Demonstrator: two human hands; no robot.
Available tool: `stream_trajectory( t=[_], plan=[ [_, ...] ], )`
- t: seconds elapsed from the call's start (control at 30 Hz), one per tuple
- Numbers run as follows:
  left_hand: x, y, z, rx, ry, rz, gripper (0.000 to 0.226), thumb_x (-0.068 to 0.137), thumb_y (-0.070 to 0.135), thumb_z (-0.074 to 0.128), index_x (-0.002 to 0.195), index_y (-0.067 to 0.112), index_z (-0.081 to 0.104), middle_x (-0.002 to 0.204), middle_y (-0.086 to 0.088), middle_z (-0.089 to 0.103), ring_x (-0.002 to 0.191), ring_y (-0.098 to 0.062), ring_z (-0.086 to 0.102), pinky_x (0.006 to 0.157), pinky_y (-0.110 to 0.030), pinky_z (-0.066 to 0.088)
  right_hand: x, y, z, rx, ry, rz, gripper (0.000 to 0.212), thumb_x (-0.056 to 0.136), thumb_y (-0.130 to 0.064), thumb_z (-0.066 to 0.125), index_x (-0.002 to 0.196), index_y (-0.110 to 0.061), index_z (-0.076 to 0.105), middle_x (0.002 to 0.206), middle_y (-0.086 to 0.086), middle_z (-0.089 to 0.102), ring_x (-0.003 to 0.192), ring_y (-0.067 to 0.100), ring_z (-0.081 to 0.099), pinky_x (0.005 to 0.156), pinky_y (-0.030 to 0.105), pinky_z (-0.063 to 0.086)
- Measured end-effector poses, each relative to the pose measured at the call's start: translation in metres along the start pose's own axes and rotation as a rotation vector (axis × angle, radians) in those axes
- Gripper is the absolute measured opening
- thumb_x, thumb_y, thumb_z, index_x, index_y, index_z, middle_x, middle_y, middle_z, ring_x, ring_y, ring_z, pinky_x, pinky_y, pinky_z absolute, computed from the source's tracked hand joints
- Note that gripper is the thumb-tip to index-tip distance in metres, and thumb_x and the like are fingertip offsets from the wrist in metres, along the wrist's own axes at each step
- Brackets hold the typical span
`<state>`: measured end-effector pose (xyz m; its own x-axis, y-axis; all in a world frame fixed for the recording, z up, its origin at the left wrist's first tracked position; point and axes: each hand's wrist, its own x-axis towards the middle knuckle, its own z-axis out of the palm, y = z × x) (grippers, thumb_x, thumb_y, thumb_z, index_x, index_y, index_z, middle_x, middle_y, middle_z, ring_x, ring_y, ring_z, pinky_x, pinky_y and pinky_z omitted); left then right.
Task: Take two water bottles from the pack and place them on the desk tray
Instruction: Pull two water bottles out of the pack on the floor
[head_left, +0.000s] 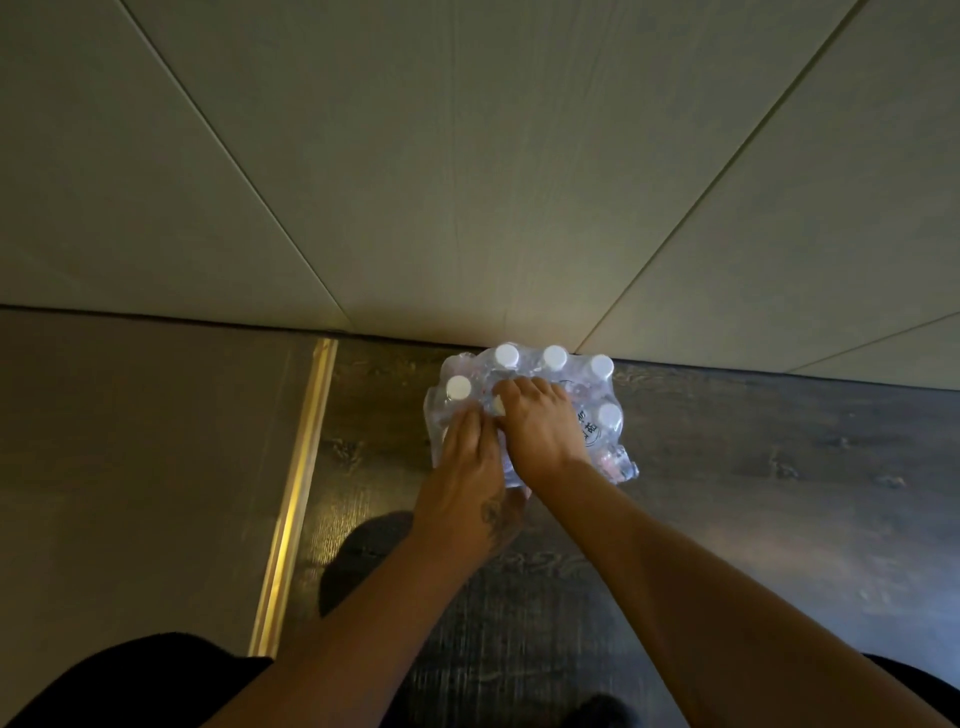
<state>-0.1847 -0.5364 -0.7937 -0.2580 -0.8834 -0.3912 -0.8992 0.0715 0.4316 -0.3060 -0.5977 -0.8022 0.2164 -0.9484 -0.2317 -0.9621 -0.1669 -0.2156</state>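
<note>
A shrink-wrapped pack of water bottles (605, 447) with white caps stands on the dark wood floor against the wall. Several caps show along its far and right sides. My left hand (470, 457) rests on the near left part of the pack, fingers curled into the plastic wrap. My right hand (535, 431) lies on top at the middle, fingers bent around a bottle cap (498, 404) and the wrap there. The bottles under both hands are hidden. No desk tray is in view.
A pale panelled wall (467, 182) rises right behind the pack. A brass threshold strip (293, 483) runs down the floor at the left, with a grey floor beyond it. My dark shoes (363, 556) stand just short of the pack.
</note>
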Motion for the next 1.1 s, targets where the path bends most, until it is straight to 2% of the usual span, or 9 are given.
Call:
stream_trajectory(
  t=[0.07,0.27,0.37,0.43,0.73,0.87,0.97,1.03,1.1],
  plan=[
    [-0.010,-0.005,0.003,-0.106,0.114,0.031,0.093,0.104,0.036,0.073,0.172,-0.003,0.024,0.183,-0.024,0.019,0.171,-0.039,0.019,0.138,-0.050,0.018,0.002,0.000,-0.011,0.054,0.016,-0.003,0.031,0.104,-0.024,0.066,0.134,-0.017,0.065,0.133,0.007,0.071,0.123,0.026,0.063,0.109,0.040,0.048],
    [0.005,0.009,-0.015,-0.738,0.211,-0.181,0.109,0.094,0.034,0.088,0.175,0.022,0.016,0.179,-0.010,0.035,0.159,-0.026,0.043,0.126,-0.053,0.045,-0.007,0.007,-0.080,0.321,0.099,-0.033,0.033,0.104,-0.027,0.068,0.136,-0.019,0.065,0.134,0.005,0.069,0.109,0.021,0.070,0.089,0.034,0.058],
    [0.011,0.004,-0.030,-0.702,0.207,-0.167,0.112,0.084,0.065,0.084,0.171,0.038,0.019,0.176,-0.001,0.039,0.157,-0.023,0.046,0.115,-0.041,0.050,-0.015,0.011,-0.122,0.416,0.217,-0.066,0.030,0.102,-0.027,0.071,0.130,-0.018,0.068,0.126,0.003,0.072,0.093,0.013,0.065,0.076,0.022,0.051],
    [0.011,0.005,-0.039,-0.710,0.219,-0.148,0.102,0.079,0.072,0.081,0.164,0.041,0.033,0.168,0.001,0.049,0.154,-0.023,0.050,0.116,-0.047,0.054,-0.016,0.012,-0.146,0.517,0.253,-0.060,0.029,0.101,-0.029,0.071,0.128,-0.019,0.069,0.123,0.001,0.073,0.093,0.016,0.070,0.078,0.033,0.059],
    [0.015,0.036,-0.059,-0.896,0.226,-0.232,0.092,0.073,0.038,0.102,0.150,0.021,0.056,0.146,-0.005,0.070,0.135,-0.028,0.068,0.116,-0.056,0.056,-0.001,0.008,-0.174,0.779,0.281,-0.146,0.033,0.102,-0.039,0.068,0.128,-0.018,0.070,0.105,-0.012,0.072,0.096,0.013,0.072,0.081,0.033,0.062],
    [0.017,0.033,-0.059,-0.950,0.249,-0.260,0.083,0.076,0.026,0.102,0.147,0.017,0.059,0.141,-0.006,0.074,0.129,-0.026,0.073,0.112,-0.055,0.060,0.012,0.014,-0.147,1.194,0.258,-0.007,0.051,0.112,-0.050,0.035,0.115,-0.018,0.075,0.100,-0.007,0.079,0.093,0.013,0.075,0.082,0.029,0.062],
    [0.018,0.029,-0.059,-0.996,0.287,-0.273,0.088,0.073,0.026,0.103,0.149,0.020,0.059,0.142,-0.004,0.075,0.130,-0.026,0.073,0.111,-0.056,0.060,0.013,0.024,-0.103,0.906,0.191,0.255,0.048,0.114,-0.047,0.035,0.114,-0.016,0.071,0.106,0.000,0.078,0.097,0.022,0.076,0.089,0.044,0.064],
    [0.019,0.025,-0.058,-1.018,0.312,-0.287,0.089,0.071,0.029,0.104,0.148,0.026,0.060,0.139,-0.001,0.076,0.127,-0.024,0.074,0.110,-0.056,0.061,0.004,0.034,-0.072,0.527,0.063,0.237,0.029,0.110,-0.040,0.052,0.119,-0.018,0.069,0.115,0.001,0.076,0.102,0.019,0.074,0.093,0.045,0.064],
    [0.019,0.022,-0.058,-1.027,0.327,-0.272,0.082,0.065,0.039,0.101,0.138,0.041,0.063,0.129,0.010,0.078,0.120,-0.015,0.076,0.108,-0.052,0.063,-0.006,0.040,-0.048,0.274,-0.076,0.158,0.035,0.103,-0.036,0.067,0.132,-0.018,0.063,0.130,0.007,0.072,0.114,0.023,0.072,0.099,0.047,0.062]
  ],
)
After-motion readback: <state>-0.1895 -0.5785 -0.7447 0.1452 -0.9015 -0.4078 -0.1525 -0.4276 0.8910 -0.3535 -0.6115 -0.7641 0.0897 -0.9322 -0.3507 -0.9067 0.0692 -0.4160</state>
